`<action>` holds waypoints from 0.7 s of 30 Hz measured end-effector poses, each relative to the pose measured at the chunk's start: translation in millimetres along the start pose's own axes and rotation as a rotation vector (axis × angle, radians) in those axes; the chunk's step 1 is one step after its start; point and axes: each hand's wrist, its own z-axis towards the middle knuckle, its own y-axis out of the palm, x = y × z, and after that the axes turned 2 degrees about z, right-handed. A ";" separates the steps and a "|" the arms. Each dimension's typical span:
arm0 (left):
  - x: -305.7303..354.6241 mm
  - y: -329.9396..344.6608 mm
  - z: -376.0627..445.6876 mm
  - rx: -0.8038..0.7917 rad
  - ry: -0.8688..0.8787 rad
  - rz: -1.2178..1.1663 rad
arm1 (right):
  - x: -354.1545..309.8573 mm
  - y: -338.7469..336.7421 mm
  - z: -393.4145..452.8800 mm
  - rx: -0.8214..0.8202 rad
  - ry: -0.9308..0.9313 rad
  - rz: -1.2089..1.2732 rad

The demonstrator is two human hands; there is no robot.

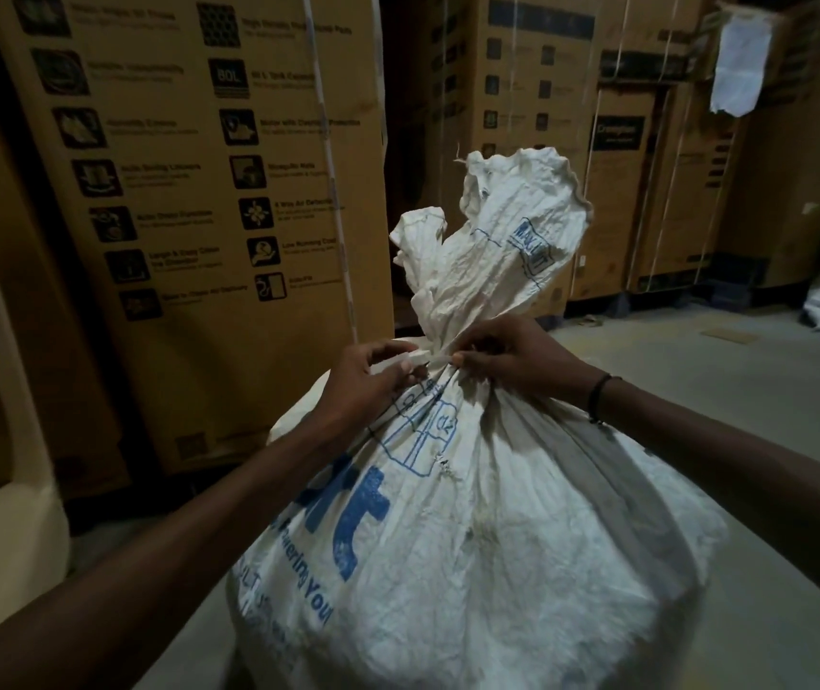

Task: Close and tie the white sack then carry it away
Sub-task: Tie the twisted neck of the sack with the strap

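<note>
Two hands at gathered neck of white sack (pixel 448 515), standing on floor | left hand (pixel 373 378) pinches white tie strip (pixel 420 358), right hand (pixel 507 358) pinches at knot | pull ends apart evenly, keep neck bunched tight.

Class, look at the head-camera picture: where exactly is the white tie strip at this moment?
The white tie strip sits mid-frame at the gathered neck of the white sack, pinched between the left hand and right hand.
</note>
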 end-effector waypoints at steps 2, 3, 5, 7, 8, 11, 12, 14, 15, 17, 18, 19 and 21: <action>-1.5 0.2 0.1 0.004 -0.008 -0.021 | 1.0 0.2 1.9 -0.002 0.018 -0.005; -0.7 -0.5 0.7 0.001 -0.011 -0.017 | 2.0 0.5 2.8 0.000 0.023 -0.011; 2.7 -2.8 1.5 -0.013 -0.001 0.012 | 3.1 2.1 3.5 -0.003 0.027 -0.031; 6.0 -4.8 2.2 -0.024 0.014 0.030 | 3.2 3.2 3.8 -0.001 0.042 -0.031; 7.3 -5.8 2.2 -0.028 0.019 0.030 | 2.9 3.5 4.0 0.003 0.045 -0.028; 12.4 -6.3 -0.8 -0.042 0.024 0.030 | 1.0 4.4 3.7 0.012 0.055 -0.022; 13.0 -6.6 -1.2 -0.048 0.026 0.029 | 1.0 4.4 3.5 0.016 0.059 -0.021; 13.8 -7.5 -1.7 -0.053 0.026 0.033 | 1.0 4.2 3.0 0.029 0.063 -0.032; 14.5 -7.7 -2.0 -0.057 0.027 0.036 | 0.9 4.3 2.7 0.033 0.065 -0.035; 13.2 -6.7 -1.9 -0.074 0.044 0.055 | -0.4 4.9 2.3 0.038 0.068 -0.038; 12.6 -4.8 -2.5 -0.083 0.057 0.072 | -1.0 5.2 2.4 0.038 0.061 -0.048; 12.3 -2.5 -3.5 -0.090 0.064 0.093 | -1.1 5.7 2.4 0.036 0.048 -0.062; 12.0 0.6 -3.8 -0.105 0.069 0.117 | -2.5 6.4 1.4 0.033 0.011 -0.087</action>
